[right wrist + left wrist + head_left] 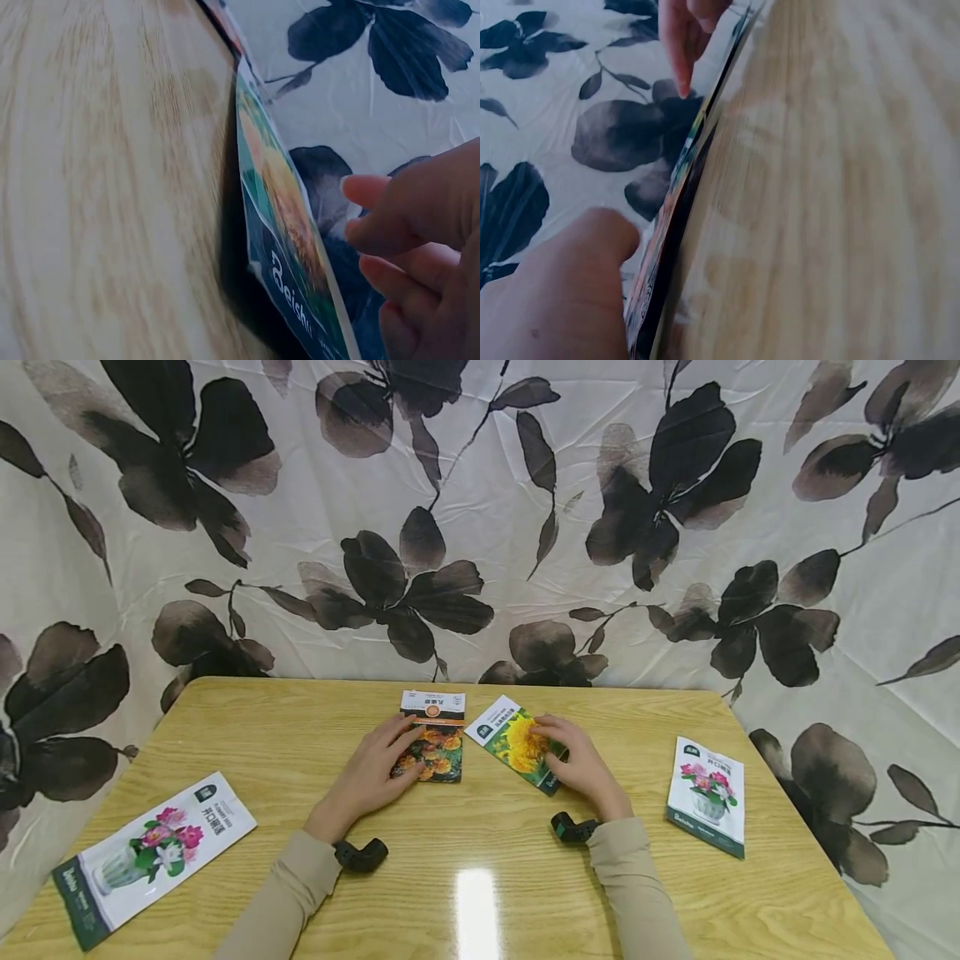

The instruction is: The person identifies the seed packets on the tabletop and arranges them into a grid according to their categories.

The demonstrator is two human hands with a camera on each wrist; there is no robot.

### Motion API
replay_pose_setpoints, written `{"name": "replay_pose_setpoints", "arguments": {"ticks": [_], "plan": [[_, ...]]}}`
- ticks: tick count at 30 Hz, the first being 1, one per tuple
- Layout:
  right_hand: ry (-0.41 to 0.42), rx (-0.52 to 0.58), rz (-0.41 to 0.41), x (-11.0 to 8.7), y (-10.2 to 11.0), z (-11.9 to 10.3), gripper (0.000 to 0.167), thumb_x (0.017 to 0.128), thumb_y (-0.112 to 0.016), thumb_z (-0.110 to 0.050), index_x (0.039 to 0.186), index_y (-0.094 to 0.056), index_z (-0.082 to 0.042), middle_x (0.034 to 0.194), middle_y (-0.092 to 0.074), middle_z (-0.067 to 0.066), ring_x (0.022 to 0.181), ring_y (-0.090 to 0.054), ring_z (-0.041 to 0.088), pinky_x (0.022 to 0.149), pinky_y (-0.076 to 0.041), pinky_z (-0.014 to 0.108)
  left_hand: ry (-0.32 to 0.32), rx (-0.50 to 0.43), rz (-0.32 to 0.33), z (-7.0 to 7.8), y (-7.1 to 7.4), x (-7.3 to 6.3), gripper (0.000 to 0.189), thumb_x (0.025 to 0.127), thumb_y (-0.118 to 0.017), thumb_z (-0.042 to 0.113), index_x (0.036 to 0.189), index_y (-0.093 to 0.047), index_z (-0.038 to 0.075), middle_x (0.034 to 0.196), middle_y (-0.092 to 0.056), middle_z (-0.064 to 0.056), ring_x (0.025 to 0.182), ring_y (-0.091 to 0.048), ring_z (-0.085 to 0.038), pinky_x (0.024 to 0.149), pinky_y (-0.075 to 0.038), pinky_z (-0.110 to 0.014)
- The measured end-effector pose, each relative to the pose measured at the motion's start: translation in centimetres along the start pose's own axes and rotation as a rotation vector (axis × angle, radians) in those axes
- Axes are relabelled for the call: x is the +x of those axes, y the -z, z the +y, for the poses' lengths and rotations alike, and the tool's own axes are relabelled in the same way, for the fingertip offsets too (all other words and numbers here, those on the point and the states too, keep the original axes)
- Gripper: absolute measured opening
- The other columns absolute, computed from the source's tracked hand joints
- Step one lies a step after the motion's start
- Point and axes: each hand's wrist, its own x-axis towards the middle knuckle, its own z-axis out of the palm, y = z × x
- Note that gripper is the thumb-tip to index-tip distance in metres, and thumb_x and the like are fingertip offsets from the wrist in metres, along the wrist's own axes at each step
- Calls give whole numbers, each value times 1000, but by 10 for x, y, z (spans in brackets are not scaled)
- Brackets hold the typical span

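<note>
Near the table's far edge lies a seed packet with orange flowers on a dark ground point(446, 745). My left hand point(372, 770) rests over its left side, fingers spread and fairly straight. To its right, a slanted seed packet with a yellow flower point(517, 742) has my right hand point(583, 766) over its right end. In the right wrist view, the loosely bent fingers of that hand point(420, 247) show a gap to the yellow-flower packet point(279, 199), which sits with one edge a little off the wood. Nothing is gripped by either hand.
A larger white seed packet with pink flowers point(153, 860) lies at the table's left. Another white packet with pink flowers point(707, 797) lies at the right. Behind the wooden table point(420, 893) hangs a flower-print cloth point(525, 502).
</note>
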Motion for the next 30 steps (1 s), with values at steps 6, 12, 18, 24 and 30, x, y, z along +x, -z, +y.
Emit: {"name": "replay_pose_setpoints", "arguments": {"ticks": [6, 12, 18, 24, 30], "plan": [[-33, 4, -127, 0, -5, 5, 50, 87, -61, -4, 137, -61, -9, 153, -41, 16, 144, -31, 38, 114, -25, 60, 11, 5, -144, -2, 1, -1, 59, 96, -63, 41, 147, -51, 13, 155, -36, -20, 145, -26, -41, 112, -26, -61], [-95, -8, -211, 1, -5, 3, 48, 94, -61, -10, 142, -57, -11, 159, -33, 13, 148, -22, 37, 115, -22, 59, 29, 7, -164, 0, 1, 0, 57, 96, -62, 42, 144, -54, 13, 154, -38, -21, 145, -27, -42, 113, -26, -61], [-95, -15, -211, 2, -6, 2, 48, 95, -60, -10, 143, -55, -10, 158, -33, 14, 147, -22, 37, 115, -23, 59, 45, -1, -170, 1, 2, -1, 57, 96, -62, 44, 144, -54, 14, 155, -37, -20, 145, -25, -41, 114, -25, -59], [-155, -41, -199, 4, -12, -1, 47, 98, -58, -13, 145, -53, -11, 160, -29, 13, 148, -20, 37, 115, -23, 59, 58, 8, -178, 0, 1, -2, 58, 96, -60, 46, 144, -54, 15, 156, -36, -18, 146, -24, -40, 115, -23, -58], [-222, -152, -173, 9, -19, -12, 49, 100, -56, -20, 148, -49, -13, 160, -27, 16, 146, -25, 40, 110, -25, 63, 64, 10, -186, 0, 1, -2, 58, 97, -59, 47, 145, -53, 16, 156, -35, -18, 147, -24, -39, 116, -22, -57]]}}
